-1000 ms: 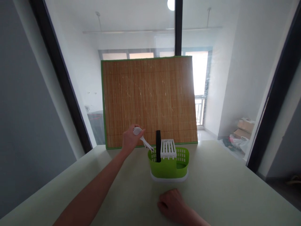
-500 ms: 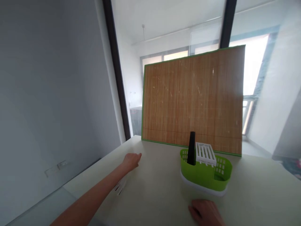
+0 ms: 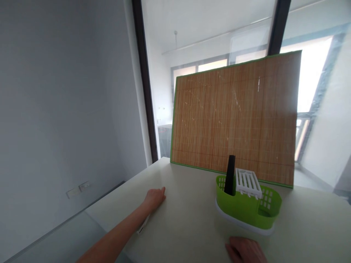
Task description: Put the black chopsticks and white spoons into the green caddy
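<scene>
My left hand (image 3: 155,199) rests low over the left part of the white table, its fingers curled and mostly turned away from view. Partly under my left wrist lies a small white item (image 3: 143,226), largely hidden by the forearm. At the bottom edge, my right hand (image 3: 246,250) lies on the table with fingers bent, in front of a green basket (image 3: 246,210) with a white base. The basket holds an upright black object (image 3: 230,175) and carries a white slotted rack (image 3: 248,182) on top.
A bamboo mat board (image 3: 233,120) with green edging stands upright behind the basket on the white table (image 3: 186,219). Behind it is a glass partition with dark frames. A grey wall (image 3: 68,102) with sockets runs along the left.
The whole view has shifted, so the basket and board appear farther right. Less of the white item shows beside my left forearm. Both hands stay near the same places on the table.
</scene>
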A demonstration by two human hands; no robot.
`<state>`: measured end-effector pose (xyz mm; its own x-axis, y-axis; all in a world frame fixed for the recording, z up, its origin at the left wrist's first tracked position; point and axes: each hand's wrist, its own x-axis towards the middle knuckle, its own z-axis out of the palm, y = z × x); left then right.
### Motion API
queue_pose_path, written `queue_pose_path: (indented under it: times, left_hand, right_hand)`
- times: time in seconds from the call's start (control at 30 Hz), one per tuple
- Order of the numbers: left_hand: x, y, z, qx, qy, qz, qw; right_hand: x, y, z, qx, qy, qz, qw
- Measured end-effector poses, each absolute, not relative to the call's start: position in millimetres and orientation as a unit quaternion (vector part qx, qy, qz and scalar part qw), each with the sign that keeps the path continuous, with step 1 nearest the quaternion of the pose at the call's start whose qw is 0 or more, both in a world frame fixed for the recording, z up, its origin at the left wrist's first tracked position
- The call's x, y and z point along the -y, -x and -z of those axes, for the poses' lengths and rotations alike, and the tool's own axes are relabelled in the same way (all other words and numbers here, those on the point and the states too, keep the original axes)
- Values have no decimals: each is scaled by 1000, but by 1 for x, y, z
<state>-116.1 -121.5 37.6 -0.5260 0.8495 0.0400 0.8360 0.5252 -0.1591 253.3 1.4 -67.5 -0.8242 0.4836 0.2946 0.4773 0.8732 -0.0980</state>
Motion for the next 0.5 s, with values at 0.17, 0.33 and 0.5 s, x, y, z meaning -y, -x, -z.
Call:
queue_pose_path:
  times: [0.17,0.33,0.5]
  left_hand:
    - [125,119,-32,879,469,-53,77]
    - [126,123,-33,890,445,-45,85]
    - [120,125,-45,907,410,-36,89]
  right_hand:
    - [-1,-252,67,955,248,2,160]
    - [1,-250,64,954,254,8,160]
    - [4,-250,58,952,271,14,139]
